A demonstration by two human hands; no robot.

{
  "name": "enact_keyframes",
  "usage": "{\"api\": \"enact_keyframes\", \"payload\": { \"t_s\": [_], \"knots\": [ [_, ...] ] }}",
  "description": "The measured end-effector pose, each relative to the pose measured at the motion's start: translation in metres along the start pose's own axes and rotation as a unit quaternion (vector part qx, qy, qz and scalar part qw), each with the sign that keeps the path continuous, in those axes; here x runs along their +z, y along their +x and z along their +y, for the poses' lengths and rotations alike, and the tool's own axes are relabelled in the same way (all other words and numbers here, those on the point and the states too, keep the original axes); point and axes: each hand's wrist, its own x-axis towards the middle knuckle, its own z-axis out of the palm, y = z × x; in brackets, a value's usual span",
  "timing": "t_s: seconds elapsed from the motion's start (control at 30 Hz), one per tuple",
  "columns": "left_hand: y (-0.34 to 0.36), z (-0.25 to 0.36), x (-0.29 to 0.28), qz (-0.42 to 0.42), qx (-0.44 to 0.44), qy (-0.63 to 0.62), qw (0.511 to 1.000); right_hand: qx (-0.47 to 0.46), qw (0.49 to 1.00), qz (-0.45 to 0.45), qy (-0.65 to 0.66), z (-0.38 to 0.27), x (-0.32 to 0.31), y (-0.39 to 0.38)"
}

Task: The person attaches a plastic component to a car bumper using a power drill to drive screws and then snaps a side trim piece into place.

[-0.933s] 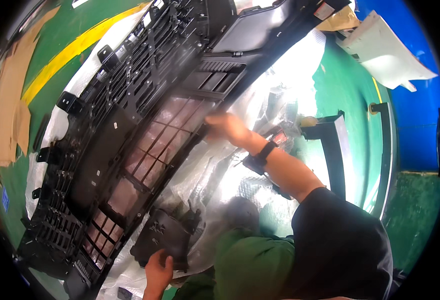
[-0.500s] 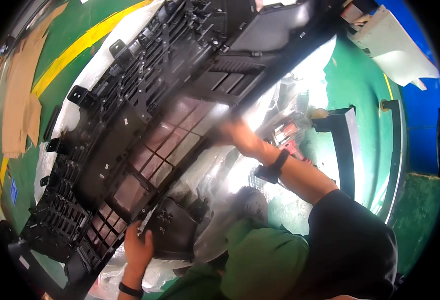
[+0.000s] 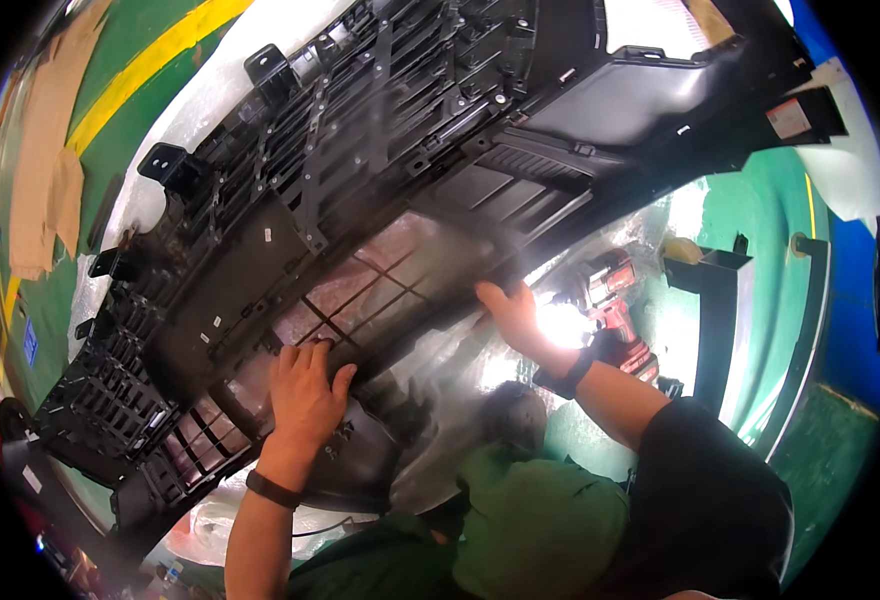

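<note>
Your left hand (image 3: pixel 305 392) overlaps the near edge of the black panel (image 3: pixel 400 165) slanting before you; your right hand (image 3: pixel 518 322) meets it farther along; I can't tell either grip's closure. Likely light, bendy: hold its solid edge.

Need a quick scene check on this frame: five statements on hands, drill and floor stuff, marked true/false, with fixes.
1. The left hand and right hand are both at the near edge of the large black panel. True.
2. The right hand is holding the power drill. False: the red-and-black drill lies apart, to the right of that hand.
3. A yellow stripe runs along the green floor at upper left. True.
4. The cardboard is at the right of the picture. False: the cardboard is at the far left.
5. Only the left wrist has a band. False: both wrists have dark bands.
</note>
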Motion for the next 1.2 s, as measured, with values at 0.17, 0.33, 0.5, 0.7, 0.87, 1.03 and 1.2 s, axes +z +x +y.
{"api": "enact_keyframes", "payload": {
  "t_s": [0.17, 0.33, 0.5, 0.7, 0.87, 1.03, 1.2],
  "knots": [
    [0.005, -0.006, -0.004, -0.082, 0.007, 0.033, 0.996, 0.036, 0.997, 0.063, -0.007, 0.015, 0.006, 0.001],
    [0.013, -0.005, -0.006, -0.118, 0.009, 0.036, 0.992, 0.009, 0.999, 0.029, 0.020, 0.033, -0.004, 0.006],
    [0.023, -0.002, -0.009, -0.148, 0.012, 0.023, 0.989, -0.006, 0.998, 0.051, 0.042, 0.039, -0.008, 0.008],
    [0.017, 0.000, -0.015, -0.129, 0.006, 0.017, 0.991, -0.040, 0.999, 0.033, 0.010, 0.028, 0.006, 0.001],
    [0.024, 0.004, -0.014, -0.156, 0.002, 0.005, 0.988, -0.101, 0.993, 0.061, 0.003, 0.031, 0.006, 0.003],
    [0.024, 0.003, -0.016, -0.162, -0.002, 0.005, 0.987, -0.179, 0.979, 0.087, -0.035, 0.030, 0.015, 0.003],
    [0.027, 0.003, -0.020, -0.186, -0.010, 0.003, 0.983, -0.175, 0.980, 0.098, -0.017, 0.040, 0.017, 0.005]
  ]
}}
